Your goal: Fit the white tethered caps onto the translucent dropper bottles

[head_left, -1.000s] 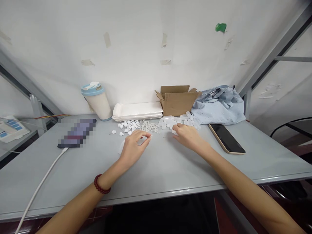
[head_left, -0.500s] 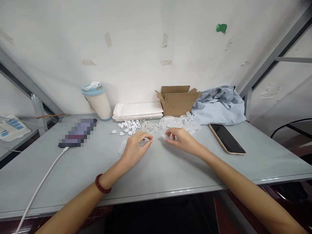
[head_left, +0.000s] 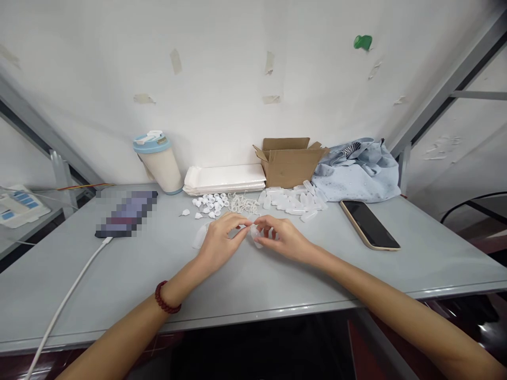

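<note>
My left hand and my right hand meet over the middle of the grey table. The right hand's fingers pinch a small clear plastic piece. The left hand's thumb and forefinger are closed on something tiny and pale, touching that piece. Behind the hands lie a cluster of small white caps, a tangle of thin white loops and a pile of clear plastic pieces. A translucent piece lies by the left hand.
A lidded cup, a stack of white trays, an open cardboard box and a blue cloth line the wall. A phone lies at the right. A blurred dark device with a white cable lies at the left.
My right hand drew back from the pile of clear pieces with one piece and moved left to meet the left hand, which stayed almost in place.
</note>
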`<control>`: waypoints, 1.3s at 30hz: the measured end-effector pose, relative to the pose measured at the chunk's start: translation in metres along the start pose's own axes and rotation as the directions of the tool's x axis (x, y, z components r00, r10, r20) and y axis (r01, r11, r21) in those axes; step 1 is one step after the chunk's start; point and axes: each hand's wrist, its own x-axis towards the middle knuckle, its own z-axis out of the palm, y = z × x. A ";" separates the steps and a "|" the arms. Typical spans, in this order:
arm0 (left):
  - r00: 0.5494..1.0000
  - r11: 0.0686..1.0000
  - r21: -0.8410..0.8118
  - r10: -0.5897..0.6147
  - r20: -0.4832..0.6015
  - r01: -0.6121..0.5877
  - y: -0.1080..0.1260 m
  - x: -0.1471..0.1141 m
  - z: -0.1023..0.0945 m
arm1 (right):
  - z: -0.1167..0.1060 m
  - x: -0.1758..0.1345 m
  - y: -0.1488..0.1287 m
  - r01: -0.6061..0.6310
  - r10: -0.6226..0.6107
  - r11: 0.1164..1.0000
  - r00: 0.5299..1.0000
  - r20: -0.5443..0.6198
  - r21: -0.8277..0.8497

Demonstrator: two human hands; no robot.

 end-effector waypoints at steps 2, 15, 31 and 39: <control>1.000 1.000 -0.007 0.021 0.019 -0.021 0.001 0.000 0.001 | 0.000 0.000 0.000 0.005 -0.005 1.000 1.000 0.004 0.013; 0.991 0.991 0.044 0.129 0.021 -0.130 0.000 -0.001 0.001 | 0.005 0.001 0.003 0.022 -0.019 0.999 0.998 -0.062 0.043; 0.940 0.908 0.243 0.331 0.081 -0.341 -0.007 -0.008 0.002 | 0.005 0.004 0.006 -0.105 0.116 0.987 0.989 -0.092 0.121; 0.951 0.933 0.189 0.289 0.111 -0.305 -0.002 -0.009 0.005 | 0.005 0.005 0.005 -0.140 0.155 0.980 0.983 -0.097 0.141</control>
